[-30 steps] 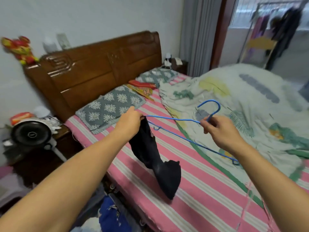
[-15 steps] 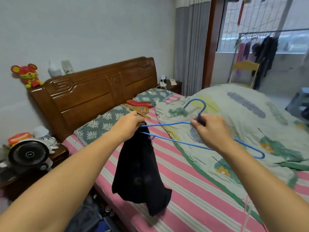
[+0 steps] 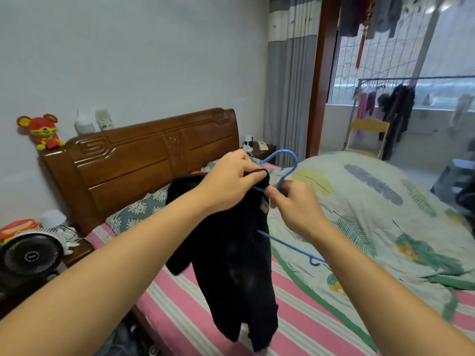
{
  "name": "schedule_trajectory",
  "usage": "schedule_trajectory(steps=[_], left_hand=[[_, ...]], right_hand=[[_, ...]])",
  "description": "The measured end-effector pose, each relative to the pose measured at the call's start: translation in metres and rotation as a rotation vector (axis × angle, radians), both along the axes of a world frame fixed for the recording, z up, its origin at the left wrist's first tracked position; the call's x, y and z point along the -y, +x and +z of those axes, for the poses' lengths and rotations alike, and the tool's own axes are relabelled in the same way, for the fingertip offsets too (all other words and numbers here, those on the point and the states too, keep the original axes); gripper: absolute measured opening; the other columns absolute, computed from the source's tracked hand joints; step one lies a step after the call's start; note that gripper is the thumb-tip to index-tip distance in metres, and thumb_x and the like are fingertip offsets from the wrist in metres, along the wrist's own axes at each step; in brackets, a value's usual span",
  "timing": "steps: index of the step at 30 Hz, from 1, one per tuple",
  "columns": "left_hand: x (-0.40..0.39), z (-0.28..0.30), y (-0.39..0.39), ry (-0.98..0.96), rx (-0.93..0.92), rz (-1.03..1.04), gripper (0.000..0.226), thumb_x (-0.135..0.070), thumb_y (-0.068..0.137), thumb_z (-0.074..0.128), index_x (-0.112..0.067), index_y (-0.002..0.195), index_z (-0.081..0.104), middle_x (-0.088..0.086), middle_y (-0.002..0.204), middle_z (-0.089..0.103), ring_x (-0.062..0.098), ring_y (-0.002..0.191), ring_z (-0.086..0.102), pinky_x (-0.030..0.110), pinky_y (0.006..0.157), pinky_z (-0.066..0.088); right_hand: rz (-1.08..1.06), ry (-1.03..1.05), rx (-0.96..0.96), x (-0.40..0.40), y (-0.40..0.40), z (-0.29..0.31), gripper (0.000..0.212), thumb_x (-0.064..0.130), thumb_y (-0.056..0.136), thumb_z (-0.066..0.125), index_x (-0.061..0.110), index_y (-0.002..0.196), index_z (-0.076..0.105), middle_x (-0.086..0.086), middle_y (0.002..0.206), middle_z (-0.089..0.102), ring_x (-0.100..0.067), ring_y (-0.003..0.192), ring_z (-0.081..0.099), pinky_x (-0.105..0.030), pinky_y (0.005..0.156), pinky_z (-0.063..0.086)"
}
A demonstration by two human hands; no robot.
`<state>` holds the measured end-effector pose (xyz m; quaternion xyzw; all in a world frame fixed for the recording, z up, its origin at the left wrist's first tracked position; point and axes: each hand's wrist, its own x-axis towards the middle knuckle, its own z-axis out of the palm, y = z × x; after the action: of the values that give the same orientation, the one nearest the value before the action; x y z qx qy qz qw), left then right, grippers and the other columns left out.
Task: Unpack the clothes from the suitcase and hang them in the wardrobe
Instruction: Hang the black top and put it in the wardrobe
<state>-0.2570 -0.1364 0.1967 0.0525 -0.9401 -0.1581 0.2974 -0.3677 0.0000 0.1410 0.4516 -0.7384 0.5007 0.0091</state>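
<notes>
Garment [image 3: 231, 253]: black, I see it hanging over the striped bed [image 3: 205, 317], long axis vertical.
Hanger [image 3: 285, 173]: blue, hook up, one arm slanting down-right.
Left hand [image 3: 231, 181]: fingers pinching the garment's top edge.
Right hand [image 3: 295, 204]: fingers clamped on the hanger's neck.

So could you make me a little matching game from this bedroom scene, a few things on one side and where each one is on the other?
Things:
1. blue hanger
2. black garment
3. red plush toy
4. black fan

Places:
A. sitting on top of the headboard
B. on the bedside table
C. gripped at the collar by the left hand
D. pinched below its hook by the right hand

Pairs: 1-D, 2-C, 3-A, 4-B
</notes>
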Motion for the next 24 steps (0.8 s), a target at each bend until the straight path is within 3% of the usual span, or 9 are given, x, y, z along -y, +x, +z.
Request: schedule_trajectory(steps=[3,7,10,13,15,16,18,19,24], left_hand=[[-0.007,0.010,-0.004,-0.128,0.040,-0.048,0.026,-0.036,0.102,0.053,-0.024,0.112,0.074,-0.003,0.097,0.059,0.013,0.093,0.057,0.035,0.082,0.049],[-0.002,0.023,0.005,-0.613,0.137,-0.037,0.038,-0.045,0.105,0.031,-0.033,0.121,0.063,-0.007,0.107,0.064,0.018,0.097,0.064,0.037,0.072,0.054],[0.010,0.026,0.021,-0.691,0.163,-0.173,0.039,-0.042,0.103,0.034,-0.023,0.117,0.065,-0.005,0.105,0.065,0.017,0.092,0.064,0.029,0.064,0.048],[0.024,0.024,0.041,-0.646,0.162,-0.221,0.040,-0.041,0.103,0.034,-0.019,0.119,0.063,-0.002,0.102,0.061,0.016,0.086,0.059,0.025,0.064,0.045],[0.023,0.021,0.053,-0.685,0.143,-0.233,0.039,-0.036,0.103,0.037,-0.013,0.118,0.064,0.002,0.098,0.060,0.017,0.080,0.055,0.028,0.060,0.045],[0.020,0.020,0.058,-0.715,0.139,-0.231,0.037,-0.033,0.103,0.039,-0.010,0.117,0.065,0.003,0.095,0.059,0.016,0.077,0.051,0.026,0.057,0.041],[0.021,0.020,0.070,-0.765,0.129,-0.203,0.034,-0.029,0.103,0.041,-0.007,0.113,0.065,0.005,0.090,0.057,0.018,0.075,0.044,0.024,0.053,0.033],[0.027,0.020,0.077,-0.765,0.122,-0.175,0.032,-0.029,0.103,0.041,-0.008,0.113,0.064,0.005,0.088,0.057,0.018,0.074,0.046,0.025,0.051,0.035],[0.087,0.000,0.125,-0.580,0.080,0.138,0.027,-0.031,0.102,0.043,-0.014,0.114,0.060,0.007,0.093,0.064,0.031,0.078,0.067,0.040,0.060,0.057]], right_hand=[[0.080,-0.154,0.174,-0.005,0.006,0.008,0.022,0.015,0.097,0.062,0.013,0.076,0.068,0.003,0.063,0.063,-0.005,0.059,0.055,-0.025,0.061,0.044],[0.210,-0.311,0.381,-0.015,0.009,0.014,0.018,0.017,0.098,0.062,0.003,0.091,0.072,0.001,0.064,0.061,-0.009,0.055,0.048,-0.022,0.053,0.037],[0.513,-0.257,0.656,-0.023,-0.008,0.009,0.020,0.006,0.098,0.055,0.004,0.114,0.066,-0.008,0.097,0.068,-0.018,0.085,0.061,-0.029,0.077,0.050],[0.572,0.079,0.430,-0.026,-0.031,-0.005,0.043,0.003,0.094,0.060,0.030,0.127,0.059,0.011,0.127,0.063,-0.004,0.118,0.058,-0.024,0.103,0.046],[0.632,0.405,0.230,-0.020,-0.025,-0.017,0.046,0.014,0.096,0.063,0.041,0.132,0.052,0.021,0.133,0.056,0.008,0.122,0.051,-0.010,0.099,0.042],[0.647,0.488,0.120,-0.013,-0.020,-0.025,0.037,0.018,0.098,0.062,0.036,0.129,0.055,0.019,0.129,0.059,0.006,0.118,0.054,-0.010,0.096,0.043],[0.619,0.490,-0.137,-0.002,-0.014,-0.044,0.008,0.016,0.099,0.058,0.023,0.102,0.062,0.005,0.101,0.067,-0.005,0.095,0.062,-0.032,0.090,0.051],[0.606,0.447,-0.180,-0.002,-0.016,-0.051,0.012,0.013,0.098,0.058,0.023,0.090,0.059,0.003,0.089,0.064,-0.004,0.083,0.059,-0.039,0.084,0.051],[0.586,0.230,0.161,-0.028,-0.045,-0.060,0.028,0.005,0.092,0.064,0.026,0.092,0.046,-0.005,0.095,0.053,-0.012,0.077,0.048,-0.036,0.068,0.047]])
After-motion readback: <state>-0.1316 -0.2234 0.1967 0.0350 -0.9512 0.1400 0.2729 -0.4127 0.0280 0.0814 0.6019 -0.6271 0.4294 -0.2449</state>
